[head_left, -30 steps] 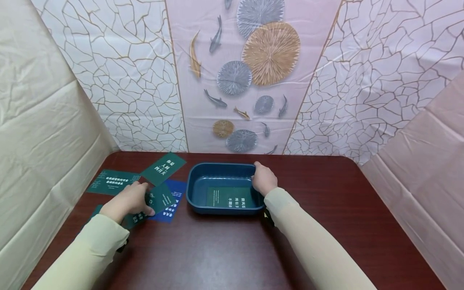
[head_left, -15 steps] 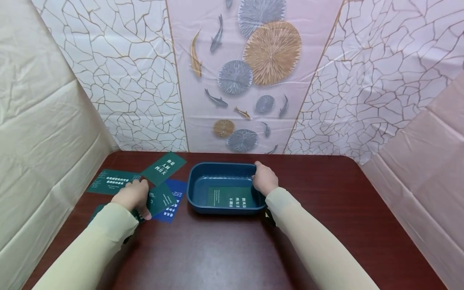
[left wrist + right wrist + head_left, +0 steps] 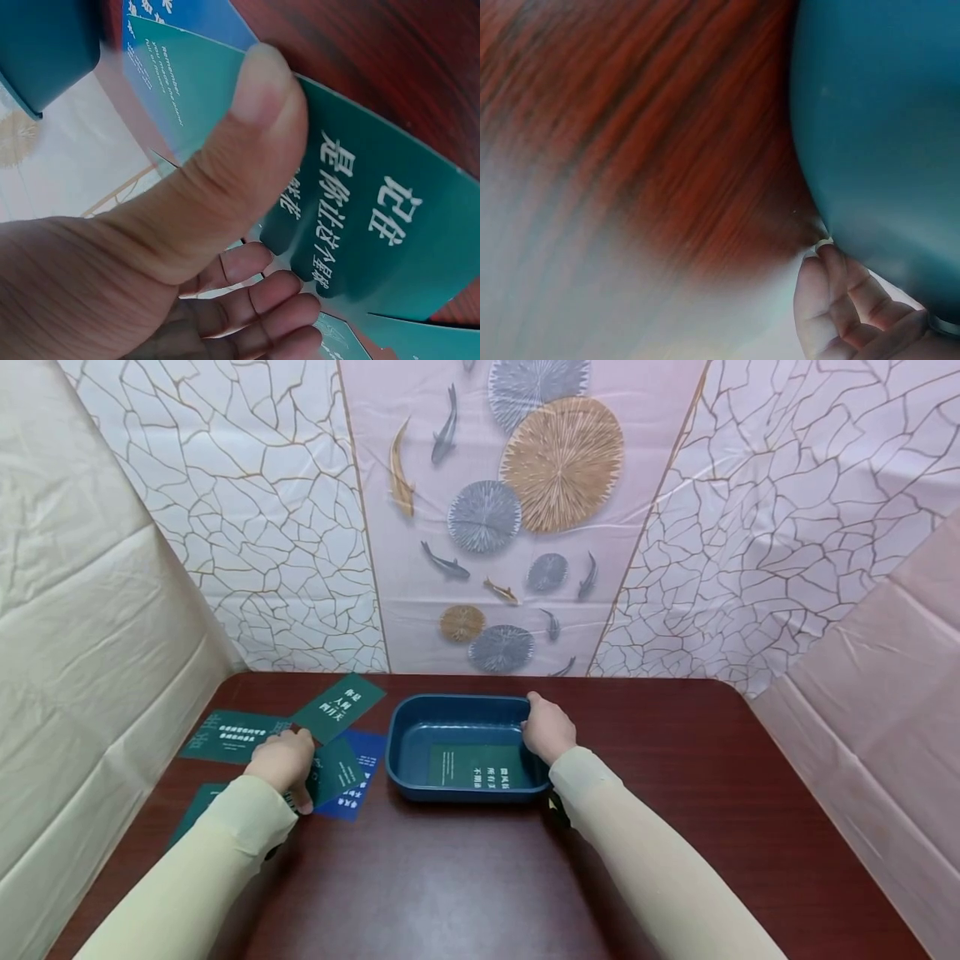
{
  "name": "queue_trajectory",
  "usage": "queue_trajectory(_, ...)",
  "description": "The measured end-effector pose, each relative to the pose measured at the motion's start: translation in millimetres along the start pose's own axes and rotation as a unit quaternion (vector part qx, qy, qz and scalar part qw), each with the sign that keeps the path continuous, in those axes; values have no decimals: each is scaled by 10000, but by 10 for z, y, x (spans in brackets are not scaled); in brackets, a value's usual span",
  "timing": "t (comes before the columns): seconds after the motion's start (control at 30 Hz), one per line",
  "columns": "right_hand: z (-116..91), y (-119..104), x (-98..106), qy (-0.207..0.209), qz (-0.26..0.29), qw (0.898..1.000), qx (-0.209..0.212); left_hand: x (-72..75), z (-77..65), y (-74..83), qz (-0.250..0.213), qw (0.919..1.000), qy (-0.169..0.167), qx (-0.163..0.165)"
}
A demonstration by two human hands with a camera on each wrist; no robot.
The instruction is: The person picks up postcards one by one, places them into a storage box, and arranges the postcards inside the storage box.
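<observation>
My left hand (image 3: 283, 767) is over several printed cards left of the tray. In the left wrist view its thumb lies on one long edge of a green card (image 3: 360, 195) with white writing, and its curled fingers meet the opposite edge. That card overlaps a blue card (image 3: 367, 752). My right hand (image 3: 550, 729) grips the right end of a dark blue rectangular tray (image 3: 457, 794); its fingers show against the outer wall in the right wrist view. Another green card (image 3: 457, 767) lies flat inside the tray.
A green card (image 3: 339, 707) lies tilted behind the left hand, with another green card (image 3: 232, 737) farther left. Nearer the person, a green card (image 3: 197, 806) shows partly beneath the left forearm. The brown table (image 3: 465, 877) meets patterned cloth at its back edge.
My left hand has shifted slightly right, with its thumb drawn inward at the green card's near edge. More of the card at lower left shows. The right hand and tray stay put.
</observation>
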State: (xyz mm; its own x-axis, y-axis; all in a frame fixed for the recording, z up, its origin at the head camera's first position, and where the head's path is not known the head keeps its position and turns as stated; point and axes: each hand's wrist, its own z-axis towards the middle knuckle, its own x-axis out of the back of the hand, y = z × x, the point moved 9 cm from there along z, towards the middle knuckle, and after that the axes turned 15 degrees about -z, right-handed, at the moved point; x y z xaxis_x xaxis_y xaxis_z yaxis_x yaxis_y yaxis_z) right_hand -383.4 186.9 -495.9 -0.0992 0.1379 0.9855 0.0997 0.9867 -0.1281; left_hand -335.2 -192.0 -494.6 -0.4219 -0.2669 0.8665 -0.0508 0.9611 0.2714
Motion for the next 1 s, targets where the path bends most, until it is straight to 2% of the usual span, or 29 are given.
queue_trajectory(0.17,4,-5,7,26,37,10000,-10,21,-22,2,37,10000,13,-46)
queue_trajectory(0.37,3,-6,3,23,25,10000,-43,26,-29,-30,-127,9999,-9,-24)
queue_trajectory(0.7,4,-22,-4,104,22,9999,-10,-37,-17,-117,-391,9990,-165,166)
queue_trajectory(0.9,12,-1,-25,69,-14,10000,-29,-40,-51,-111,-629,9978,-80,193)
queue_trajectory(1.0,11,4,-28,50,7,10000,-40,-33,-71,-103,-586,9982,-16,138)
